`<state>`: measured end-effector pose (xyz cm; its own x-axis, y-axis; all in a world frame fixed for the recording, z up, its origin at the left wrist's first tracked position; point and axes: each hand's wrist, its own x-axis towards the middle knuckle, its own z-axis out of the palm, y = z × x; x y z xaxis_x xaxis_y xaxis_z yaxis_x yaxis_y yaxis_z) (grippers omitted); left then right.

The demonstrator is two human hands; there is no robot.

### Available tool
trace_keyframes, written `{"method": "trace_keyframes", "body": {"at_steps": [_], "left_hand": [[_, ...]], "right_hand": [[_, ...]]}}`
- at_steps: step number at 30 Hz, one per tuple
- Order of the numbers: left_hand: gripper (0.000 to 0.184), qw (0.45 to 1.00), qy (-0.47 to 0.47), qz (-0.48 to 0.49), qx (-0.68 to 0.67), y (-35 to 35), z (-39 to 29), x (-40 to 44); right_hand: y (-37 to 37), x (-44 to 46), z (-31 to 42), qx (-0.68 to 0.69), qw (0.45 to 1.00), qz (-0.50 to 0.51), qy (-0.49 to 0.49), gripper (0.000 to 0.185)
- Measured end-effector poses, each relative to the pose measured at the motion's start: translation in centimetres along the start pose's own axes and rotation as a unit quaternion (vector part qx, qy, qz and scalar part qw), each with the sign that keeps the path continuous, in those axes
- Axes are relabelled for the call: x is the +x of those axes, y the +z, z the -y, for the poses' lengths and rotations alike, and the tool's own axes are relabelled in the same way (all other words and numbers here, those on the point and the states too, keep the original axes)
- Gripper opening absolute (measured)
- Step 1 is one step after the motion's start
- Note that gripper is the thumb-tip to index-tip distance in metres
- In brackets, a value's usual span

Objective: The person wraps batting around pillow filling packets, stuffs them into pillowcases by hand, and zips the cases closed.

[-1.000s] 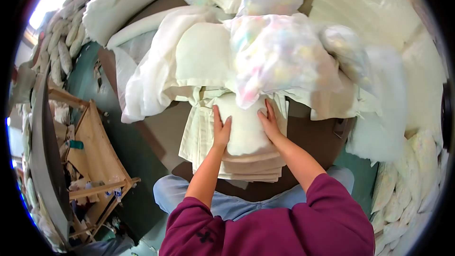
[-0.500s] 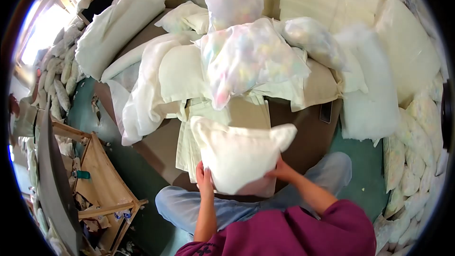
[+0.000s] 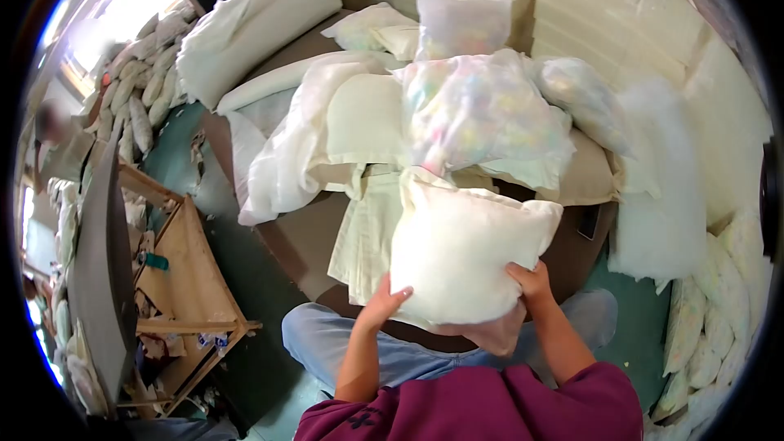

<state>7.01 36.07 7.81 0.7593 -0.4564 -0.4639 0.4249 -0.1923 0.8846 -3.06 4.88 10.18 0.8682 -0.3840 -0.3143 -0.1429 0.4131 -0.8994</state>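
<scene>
A plump cream-white pillow (image 3: 469, 249) is held up in front of my lap, its upper corners pointing away from me. My left hand (image 3: 380, 304) grips its lower left side, thumb on the face and the fingers partly hidden behind. On the lower right edge, my right hand (image 3: 531, 281) holds the pillow in the same way. Below its near edge hangs a flap of thinner, shaded fabric (image 3: 494, 331). Just beyond lie flat cream fabric pieces (image 3: 359, 237) and a clear-looking bag of pastel-coloured stuffing (image 3: 482, 110).
Brown padded surface (image 3: 286, 237) extends beneath the fabrics. A white roll of batting (image 3: 253, 33) lies at back left, a dark phone-like object (image 3: 590, 224) at right. A wooden frame (image 3: 196, 269) stands on the left floor. Stuffed bags (image 3: 702, 327) are piled at right.
The pillow has been raised and tilted so more of its face shows, with both hands still on its sides. The whole view has shifted slightly.
</scene>
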Motion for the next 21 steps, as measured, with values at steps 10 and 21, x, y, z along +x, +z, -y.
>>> {"method": "trace_keyframes", "body": {"at_steps": [10,21], "left_hand": [[0.078,0.965,-0.157,0.064,-0.201,-2.2,6.4,-4.5],[0.05,0.83,0.132,-0.254,-0.479,-5.6,3.8,-3.6]], "right_hand": [[1.7,-1.9,-3.5,-0.044,0.99,0.056,0.122,0.051],[4.2,0.7,-8.9,0.175,0.949,0.205,0.162,0.029]]}}
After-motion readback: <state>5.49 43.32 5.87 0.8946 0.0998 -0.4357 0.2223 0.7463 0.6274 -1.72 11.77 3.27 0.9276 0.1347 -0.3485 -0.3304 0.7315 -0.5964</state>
